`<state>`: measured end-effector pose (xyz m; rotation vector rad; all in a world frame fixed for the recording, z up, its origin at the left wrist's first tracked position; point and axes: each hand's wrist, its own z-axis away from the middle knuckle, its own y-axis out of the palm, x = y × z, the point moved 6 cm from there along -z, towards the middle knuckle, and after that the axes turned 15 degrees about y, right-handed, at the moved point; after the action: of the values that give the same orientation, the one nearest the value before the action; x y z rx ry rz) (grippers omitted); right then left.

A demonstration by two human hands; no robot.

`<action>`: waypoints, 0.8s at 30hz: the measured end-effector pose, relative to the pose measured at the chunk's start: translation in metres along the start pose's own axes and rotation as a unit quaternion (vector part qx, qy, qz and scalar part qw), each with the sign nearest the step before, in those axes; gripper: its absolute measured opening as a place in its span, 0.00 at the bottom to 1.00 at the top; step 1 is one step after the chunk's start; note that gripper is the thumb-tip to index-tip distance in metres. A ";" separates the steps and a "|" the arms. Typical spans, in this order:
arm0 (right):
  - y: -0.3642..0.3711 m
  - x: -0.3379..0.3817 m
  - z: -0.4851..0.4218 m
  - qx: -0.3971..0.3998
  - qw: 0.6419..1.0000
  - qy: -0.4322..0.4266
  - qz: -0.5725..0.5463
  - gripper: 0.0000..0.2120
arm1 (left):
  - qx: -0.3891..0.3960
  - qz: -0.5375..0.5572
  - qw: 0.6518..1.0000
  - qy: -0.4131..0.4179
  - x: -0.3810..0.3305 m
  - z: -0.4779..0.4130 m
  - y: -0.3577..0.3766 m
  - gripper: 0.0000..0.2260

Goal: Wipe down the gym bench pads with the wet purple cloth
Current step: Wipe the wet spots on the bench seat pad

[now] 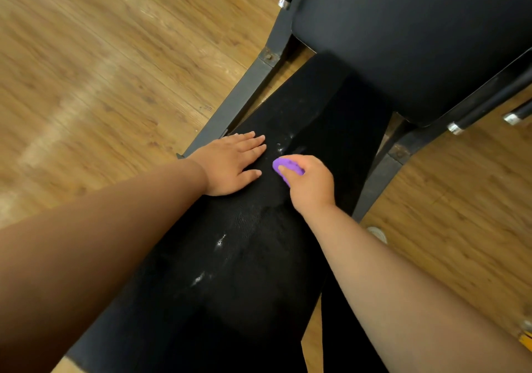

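A long black bench pad (331, 107) runs from the bottom of the view up to the middle, with wet spots and streaks on it. A second, wider black pad (403, 35) stands tilted at the top right. My right hand (311, 185) grips a bunched purple cloth (285, 165) and presses it on the long pad. Only a small part of the cloth shows past my fingers. My left hand (230, 165) rests flat on the same pad, fingers straight, just left of the cloth.
Black metal frame legs (244, 99) flank the pad on the wooden floor (100, 70). Chrome-tipped bars (454, 127) stick out at the right and top. A white shoe tip (378, 233) shows right of the pad.
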<state>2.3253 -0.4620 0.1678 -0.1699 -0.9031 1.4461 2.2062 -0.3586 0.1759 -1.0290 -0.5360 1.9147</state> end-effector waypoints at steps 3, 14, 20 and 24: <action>-0.002 -0.002 0.007 0.031 0.997 -0.054 0.042 0.13 | 0.007 -0.021 1.000 0.009 0.000 0.012 0.005 0.28; 0.011 0.003 0.035 -0.005 0.999 -0.047 0.027 0.13 | -0.024 -0.041 0.999 0.008 -0.002 0.018 0.005 0.28; -0.011 -0.001 0.004 -0.068 0.995 0.068 0.016 0.13 | -0.032 -0.046 0.998 0.015 -0.002 0.018 0.006 0.28; 0.010 0.001 0.043 -0.004 1.000 -0.025 -0.005 0.11 | -0.033 -0.047 0.998 0.015 -0.003 0.017 0.006 0.27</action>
<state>2.2909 -0.4773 0.1913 -0.1352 -0.9500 1.4439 2.1899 -0.3636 0.1830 -1.0548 -0.6221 1.8070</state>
